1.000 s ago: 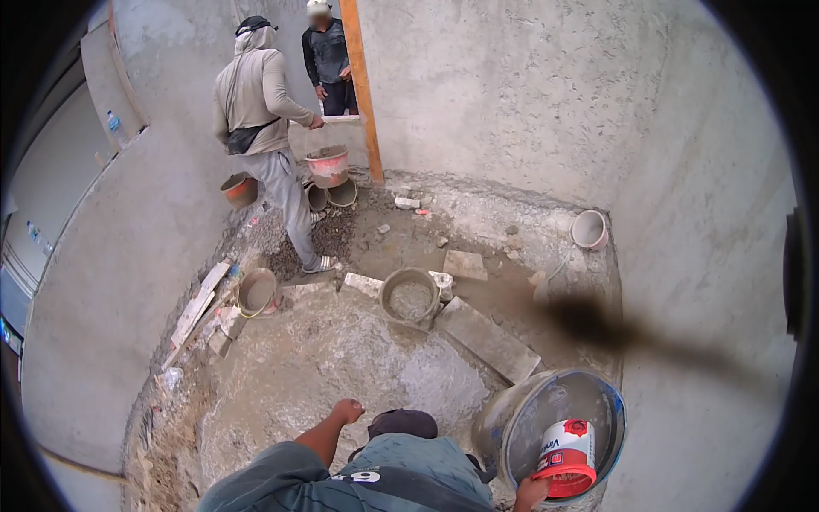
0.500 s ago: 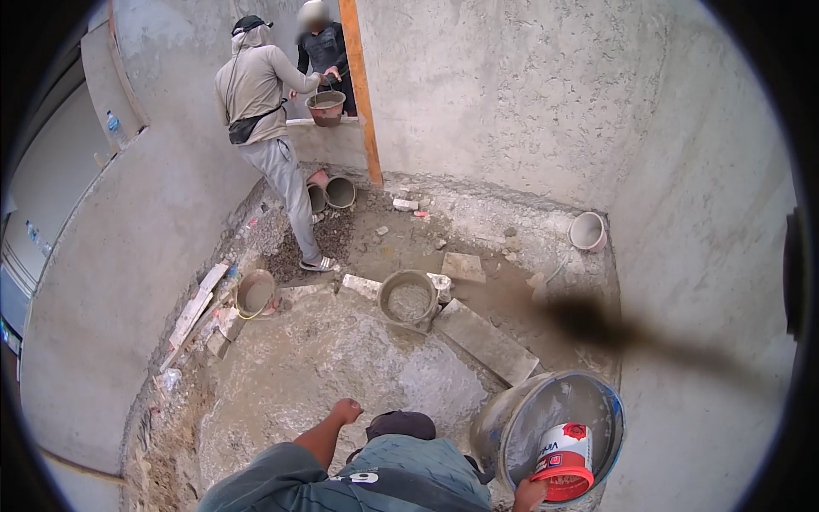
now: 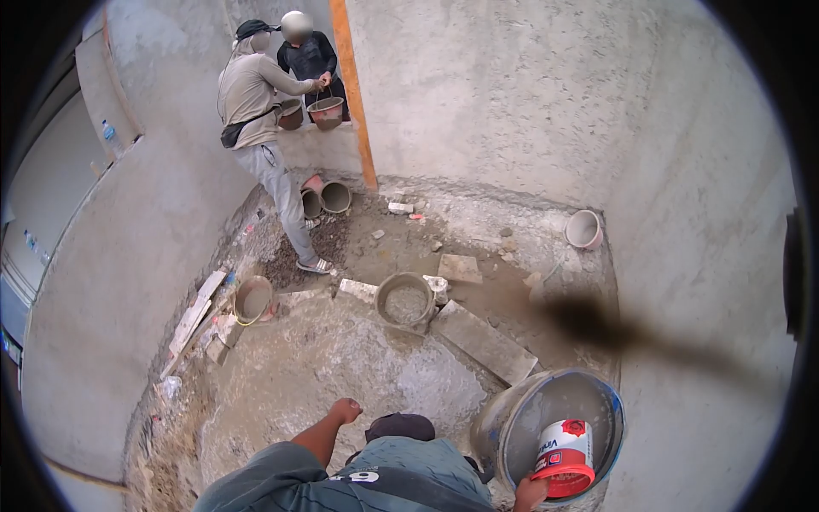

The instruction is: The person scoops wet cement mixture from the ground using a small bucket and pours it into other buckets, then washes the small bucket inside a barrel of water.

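Your right hand (image 3: 531,493) is closing around the edge of a paint pail (image 3: 565,455) tilting at the mouth of a drum (image 3: 493,429), while your left (image 3: 346,410) is hanging half-curled, apparently empty, over wet mortar (image 3: 286,369). With one wet hand holding, you are risking the pail slipping into the drum.

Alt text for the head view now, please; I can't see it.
The right hand holds a red-and-white pail tilted inside the mouth of a large barrel; the left hand is over wet-looking grey mix. Beyond, two co-workers' hands meet over a bucket above a low wall.
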